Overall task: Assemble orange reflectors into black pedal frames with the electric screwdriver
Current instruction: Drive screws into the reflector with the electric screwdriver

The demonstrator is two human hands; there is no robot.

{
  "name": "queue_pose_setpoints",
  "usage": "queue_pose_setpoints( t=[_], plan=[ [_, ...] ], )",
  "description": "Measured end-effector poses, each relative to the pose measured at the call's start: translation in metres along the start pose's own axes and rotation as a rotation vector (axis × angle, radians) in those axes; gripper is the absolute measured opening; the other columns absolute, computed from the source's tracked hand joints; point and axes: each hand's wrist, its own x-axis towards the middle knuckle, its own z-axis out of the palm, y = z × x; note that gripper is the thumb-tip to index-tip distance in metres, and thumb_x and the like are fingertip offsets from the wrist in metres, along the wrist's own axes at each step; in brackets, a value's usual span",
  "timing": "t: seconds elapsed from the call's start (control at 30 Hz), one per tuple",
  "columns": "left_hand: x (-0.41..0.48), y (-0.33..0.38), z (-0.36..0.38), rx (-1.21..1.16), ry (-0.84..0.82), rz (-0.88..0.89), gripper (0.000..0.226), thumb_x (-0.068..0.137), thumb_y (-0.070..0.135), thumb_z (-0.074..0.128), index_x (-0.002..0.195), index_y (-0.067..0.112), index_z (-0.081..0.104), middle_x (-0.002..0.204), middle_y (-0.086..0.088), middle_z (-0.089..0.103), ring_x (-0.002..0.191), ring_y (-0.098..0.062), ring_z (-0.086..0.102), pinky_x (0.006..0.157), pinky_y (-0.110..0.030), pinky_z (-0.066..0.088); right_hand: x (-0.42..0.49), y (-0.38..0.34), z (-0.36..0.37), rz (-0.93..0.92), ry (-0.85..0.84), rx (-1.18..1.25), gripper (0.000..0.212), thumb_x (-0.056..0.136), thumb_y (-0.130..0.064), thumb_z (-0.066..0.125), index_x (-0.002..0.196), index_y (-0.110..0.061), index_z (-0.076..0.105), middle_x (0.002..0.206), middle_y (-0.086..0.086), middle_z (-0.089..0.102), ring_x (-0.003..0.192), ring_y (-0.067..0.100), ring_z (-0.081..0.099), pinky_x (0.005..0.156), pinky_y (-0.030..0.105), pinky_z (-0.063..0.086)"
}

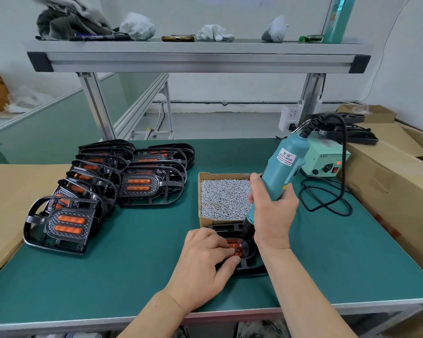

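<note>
Tool: teal electric screwdriver (282, 172), barrel-shaped, white label on the body, black cable out of the top end. Gripped in the right hand (271, 215); tilted, top leaning up and away to the right, black nose pointing down past the wrist.

Work piece: black plastic pedal frame (248, 263), flat, under both hands, mostly covered.

Insert: orange translucent reflector (235, 247), seated in that frame. The left hand (203, 262) has its fingers curled over it, thumb at its near edge. Screwdriver nose meets it at the right.

Other black frames with twin orange bars (69, 225): overlapping rows, well left of and beyond the left hand; nearest one face up.
</note>
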Motion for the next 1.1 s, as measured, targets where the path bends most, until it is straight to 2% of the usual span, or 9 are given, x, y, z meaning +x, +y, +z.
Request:
queue_pose_setpoints(
  t=[0.1, 0.23, 0.37, 0.53, 0.7, 0.83, 0.9, 1.0, 1.1],
  plan=[
    [0.0, -0.001, 0.001, -0.001, 0.001, -0.004, 0.026, 0.093, 0.042, 0.059, 0.093, 0.028, 0.08, 0.092, 0.016, 0.068, 0.097, -0.012, 0.055, 0.089, -0.035, 0.04, -0.001, 0.0, 0.001, -0.02, -0.055, -0.018, 0.031, 0.078, -0.035, 0.075, 0.077, -0.011, 0.055, 0.06, 0.007, 0.052, 0.054, 0.019, 0.047, 0.051, 0.032, 0.043],
    [-0.001, -0.001, 0.001, -0.004, -0.001, -0.011, 0.026, 0.093, 0.043, 0.058, 0.093, 0.028, 0.08, 0.092, 0.017, 0.068, 0.097, -0.011, 0.055, 0.091, -0.032, 0.038, -0.002, 0.001, 0.002, -0.027, -0.096, -0.006, 0.027, 0.08, -0.027, 0.077, 0.083, -0.005, 0.06, 0.062, 0.005, 0.053, 0.057, 0.018, 0.047, 0.054, 0.034, 0.044],
    [0.0, 0.0, 0.001, -0.006, 0.0, -0.012, 0.026, 0.093, 0.043, 0.059, 0.092, 0.028, 0.08, 0.092, 0.017, 0.068, 0.097, -0.012, 0.055, 0.091, -0.033, 0.038, -0.003, 0.001, 0.002, -0.025, -0.125, -0.018, 0.036, 0.077, -0.035, 0.075, 0.08, -0.005, 0.055, 0.063, 0.008, 0.051, 0.058, 0.021, 0.046, 0.055, 0.036, 0.044],
    [0.001, 0.001, 0.0, -0.006, 0.001, -0.021, 0.026, 0.093, 0.041, 0.058, 0.091, 0.028, 0.08, 0.091, 0.016, 0.068, 0.096, -0.013, 0.056, 0.09, -0.035, 0.04, -0.002, 0.003, 0.003, -0.023, -0.154, -0.006, 0.033, 0.078, -0.036, 0.075, 0.075, -0.012, 0.053, 0.058, -0.002, 0.05, 0.053, 0.014, 0.045, 0.051, 0.026, 0.042],
    [0.001, 0.002, -0.001, -0.016, -0.011, -0.031, 0.024, 0.093, 0.04, 0.06, 0.09, 0.028, 0.08, 0.09, 0.016, 0.068, 0.094, -0.013, 0.057, 0.088, -0.036, 0.042, -0.003, 0.006, 0.003, -0.015, -0.168, 0.013, 0.038, 0.079, -0.036, 0.075, 0.077, -0.006, 0.052, 0.06, 0.001, 0.049, 0.054, 0.015, 0.044, 0.051, 0.025, 0.042],
    [0.001, 0.004, -0.003, -0.016, -0.015, -0.029, 0.027, 0.094, 0.04, 0.057, 0.09, 0.028, 0.08, 0.091, 0.017, 0.067, 0.092, -0.011, 0.056, 0.087, -0.035, 0.041, -0.004, 0.001, 0.0, -0.021, -0.218, 0.029, 0.038, 0.079, -0.036, 0.076, 0.082, -0.003, 0.058, 0.062, 0.002, 0.054, 0.057, 0.015, 0.048, 0.057, 0.023, 0.045],
    [0.002, 0.003, -0.003, -0.02, -0.005, -0.025, 0.027, 0.094, 0.039, 0.056, 0.088, 0.028, 0.08, 0.091, 0.017, 0.067, 0.092, -0.012, 0.055, 0.087, -0.034, 0.041, -0.003, -0.003, -0.001, -0.017, -0.232, 0.055, 0.031, 0.08, -0.033, 0.077, 0.081, -0.007, 0.061, 0.062, 0.002, 0.055, 0.057, 0.015, 0.05, 0.058, 0.024, 0.047],
    [0.003, 0.003, -0.003, -0.02, -0.001, -0.025, 0.026, 0.094, 0.038, 0.056, 0.088, 0.028, 0.08, 0.091, 0.017, 0.067, 0.091, -0.012, 0.056, 0.087, -0.034, 0.04, 0.002, -0.012, -0.001, -0.007, -0.205, 0.098, 0.015, 0.08, -0.03, 0.077, 0.076, -0.023, 0.064, 0.059, -0.001, 0.055, 0.055, 0.014, 0.05, 0.059, 0.024, 0.047],
    [0.001, 0.002, -0.003, -0.035, -0.003, -0.032, 0.024, 0.094, 0.037, 0.058, 0.089, 0.029, 0.08, 0.091, 0.017, 0.066, 0.092, -0.011, 0.055, 0.088, -0.034, 0.04, 0.008, -0.015, -0.001, 0.028, -0.139, 0.155, 0.015, 0.08, -0.028, 0.076, 0.079, -0.022, 0.063, 0.059, -0.001, 0.054, 0.054, 0.013, 0.049, 0.058, 0.022, 0.047]
  ],
)
